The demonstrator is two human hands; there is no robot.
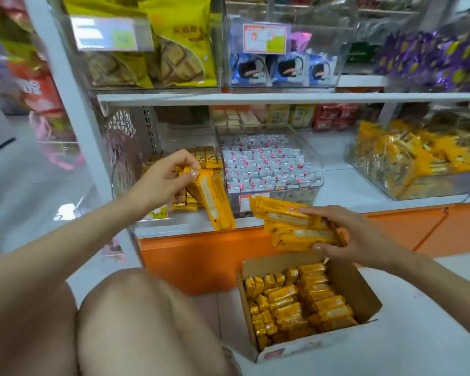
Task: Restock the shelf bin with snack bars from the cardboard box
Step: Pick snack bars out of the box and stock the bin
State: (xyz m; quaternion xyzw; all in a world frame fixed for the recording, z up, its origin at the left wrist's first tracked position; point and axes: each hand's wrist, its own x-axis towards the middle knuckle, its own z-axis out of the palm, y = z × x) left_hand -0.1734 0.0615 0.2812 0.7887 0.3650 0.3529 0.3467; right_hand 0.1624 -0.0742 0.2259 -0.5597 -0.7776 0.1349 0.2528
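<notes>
Head view: a person crouches before a store shelf (350, 183), one bare knee (147, 321) at near left.

Left hand (168, 176): held over the bin (125, 172), a clear tub at the left end of the lower shelf. Thumb and fingertips pinch the upper ends of a few yellow bars (215, 202). These hang tilted, lower ends toward the near right. The lower ends sit at the bin's near edge; whether they are inside its wall cannot be told. A back row (205, 157) of like bars stands upright at the far side of the bin, and more lie low at its near side.

Right hand (356, 234): grips a stack (296, 226) of yellow bars, fingers curled over the top, thumb under the near side. The stack is held roughly level, above the far edge of the box (358, 291) and in front of the orange base (201, 253) under the shelf.

The box stands open on the floor (418, 335) at near right. It is mostly full of yellow stock (304, 302), some pieces on end at the left, others flat at the right.

Just right of the bin, a second tub (319, 158) holds white-and-pink sweets (266, 166) in rows. At far right, a third tub (432, 185) holds a loose heap of yellow packs (407, 156).

The upper shelf carries yellow bags (179, 44) at left, blue packs (282, 69) in the middle and purple packs (432, 61) at right. A price tag (265, 38) is on the middle tub front. The frame edges are blurred.
</notes>
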